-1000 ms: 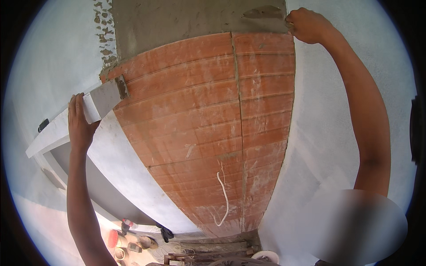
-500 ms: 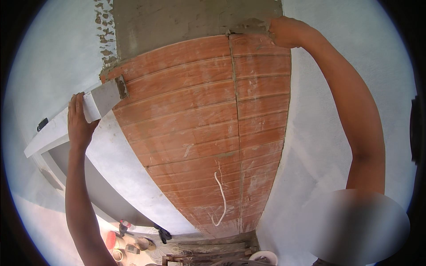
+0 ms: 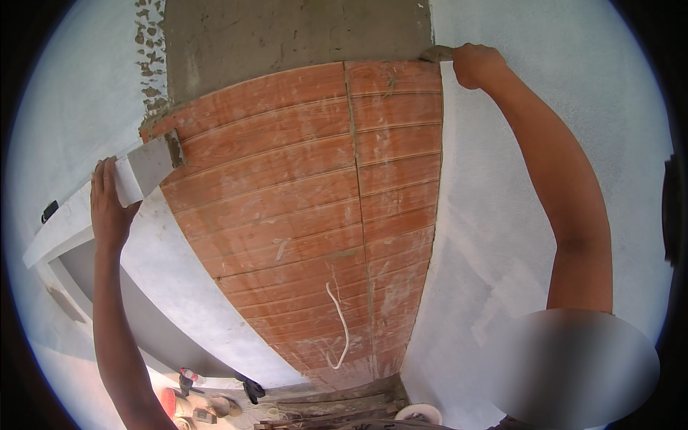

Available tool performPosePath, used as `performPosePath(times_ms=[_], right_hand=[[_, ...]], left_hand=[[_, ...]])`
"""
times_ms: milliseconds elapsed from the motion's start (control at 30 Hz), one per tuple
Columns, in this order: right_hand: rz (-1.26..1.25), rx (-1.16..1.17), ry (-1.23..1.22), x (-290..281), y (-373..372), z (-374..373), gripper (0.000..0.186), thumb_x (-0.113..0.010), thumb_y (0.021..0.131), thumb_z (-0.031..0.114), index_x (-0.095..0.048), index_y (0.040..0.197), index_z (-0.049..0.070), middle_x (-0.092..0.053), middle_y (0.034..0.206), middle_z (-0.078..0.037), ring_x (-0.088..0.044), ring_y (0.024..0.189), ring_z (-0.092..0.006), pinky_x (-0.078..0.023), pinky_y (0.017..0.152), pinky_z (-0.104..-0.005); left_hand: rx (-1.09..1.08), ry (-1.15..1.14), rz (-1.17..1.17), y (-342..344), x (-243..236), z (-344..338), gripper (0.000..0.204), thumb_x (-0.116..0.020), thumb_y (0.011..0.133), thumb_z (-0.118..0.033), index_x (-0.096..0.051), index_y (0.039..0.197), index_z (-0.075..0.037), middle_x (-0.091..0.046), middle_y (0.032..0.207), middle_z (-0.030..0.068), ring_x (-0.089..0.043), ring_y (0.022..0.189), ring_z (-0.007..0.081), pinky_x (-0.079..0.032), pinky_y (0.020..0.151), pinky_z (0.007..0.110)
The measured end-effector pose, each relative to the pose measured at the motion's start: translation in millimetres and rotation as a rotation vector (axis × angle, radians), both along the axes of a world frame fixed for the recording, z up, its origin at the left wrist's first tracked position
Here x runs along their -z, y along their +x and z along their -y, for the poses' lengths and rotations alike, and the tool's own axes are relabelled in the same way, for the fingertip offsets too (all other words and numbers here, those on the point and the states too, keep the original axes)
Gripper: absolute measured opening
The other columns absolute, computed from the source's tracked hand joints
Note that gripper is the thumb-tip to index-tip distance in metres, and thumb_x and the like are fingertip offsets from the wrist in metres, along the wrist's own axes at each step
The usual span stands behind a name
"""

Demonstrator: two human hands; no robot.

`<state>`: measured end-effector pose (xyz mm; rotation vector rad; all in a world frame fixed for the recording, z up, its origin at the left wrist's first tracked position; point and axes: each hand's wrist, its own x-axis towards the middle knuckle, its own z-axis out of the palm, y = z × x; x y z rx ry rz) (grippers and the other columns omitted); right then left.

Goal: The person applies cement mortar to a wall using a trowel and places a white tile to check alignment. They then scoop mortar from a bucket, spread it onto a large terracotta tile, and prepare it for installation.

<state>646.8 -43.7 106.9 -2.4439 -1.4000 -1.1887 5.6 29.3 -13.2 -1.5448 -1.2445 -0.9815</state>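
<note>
My right hand [image 3: 479, 66] is closed around a trowel [image 3: 436, 54], whose blade lies at the right end of the seam between the wet grey mortar [image 3: 294, 32] and the top row of wood-look reddish tiles [image 3: 272, 172]. The trowel's handle is hidden in the fist. On the left, my left hand [image 3: 112, 211] rests against the white window-frame ledge [image 3: 145, 169], fingers stretched along its face and thumb apart. The ledge's end, smeared with mortar, sits against the left edge of the tiles.
A white cable [image 3: 340, 330] hangs out of the lower tiles. White walls [image 3: 494, 215] flank the tiled strip. Below are wooden planks [image 3: 333, 410], a white bucket [image 3: 419, 413] and a red container [image 3: 168, 401]. A small black object [image 3: 49, 211] sits on the ledge.
My right hand has drawn the trowel to the right, off the tile edge to the wall corner. The view has shifted, moving the wall leftward; my left hand stays on the ledge.
</note>
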Motion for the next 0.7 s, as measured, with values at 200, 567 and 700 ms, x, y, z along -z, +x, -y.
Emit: performPosePath(times_ms=[200, 567, 700], right_hand=[[0.155, 0.269, -0.133, 0, -37, -20, 0.028, -0.063, 0.09, 0.007, -0.072, 0.116, 0.007, -0.074, 0.109, -0.014, -0.073, 0.099, -0.0325, -0.061, 0.077, -0.0532], [-0.033, -0.25, 0.321, 171, -73, 78, 0.033, -0.067, 0.095, 0.023, -0.065, 0.121, 0.004, -0.07, 0.096, -0.013, -0.071, 0.079, -0.0262, -0.057, 0.069, -0.0386], [-0.434, -0.618, 0.148, 329, -116, 122, 0.041, -0.077, 0.084, 0.012, -0.065, 0.122, 0.003, -0.067, 0.088, -0.013, -0.068, 0.068, -0.0258, -0.054, 0.059, -0.0375]], left_hand=[[-0.01, 0.01, -0.004, 7, 5, -1, 0.095, -0.086, 0.066, -0.001, -0.04, 0.148, -0.012, -0.043, 0.149, 0.0152, -0.04, 0.141, 0.0359, -0.039, 0.116, 0.047], [-0.095, 0.151, -0.092, -20, -2, -30, 0.089, -0.085, 0.077, -0.019, -0.038, 0.152, -0.017, -0.046, 0.151, 0.0138, -0.053, 0.132, 0.0341, -0.049, 0.109, 0.047], [-0.011, 0.211, -0.144, -32, -3, -44, 0.087, -0.083, 0.08, -0.028, -0.036, 0.153, -0.019, -0.043, 0.154, 0.0123, -0.049, 0.137, 0.0333, -0.049, 0.108, 0.05]])
